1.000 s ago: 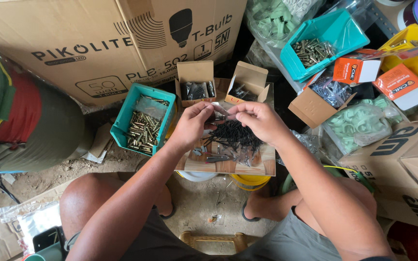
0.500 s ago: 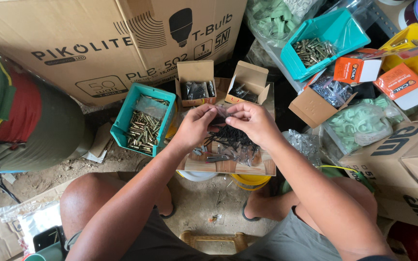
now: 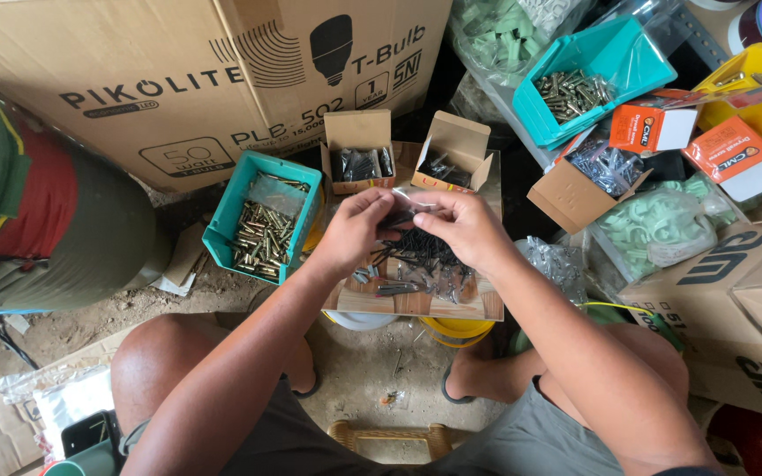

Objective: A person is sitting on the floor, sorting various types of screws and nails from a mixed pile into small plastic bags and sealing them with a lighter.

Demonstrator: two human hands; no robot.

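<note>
While the big printed carton [image 3: 205, 79] stands at the far side and a teal bin of brass screws [image 3: 262, 216] sits just off the left edge of the cardboard sheet [image 3: 416, 304], I hold both hands over that sheet's far edge, above its heap of dark screws [image 3: 425, 260]. My left hand [image 3: 354, 231] and right hand [image 3: 465, 227] meet, fingertips pinched together on a small clear plastic bag [image 3: 407, 204] between them. Two small open boxes [image 3: 359, 159] of screws stand just beyond.

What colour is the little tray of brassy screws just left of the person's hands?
Teal: the plastic tray, seen best in the head view.
</note>
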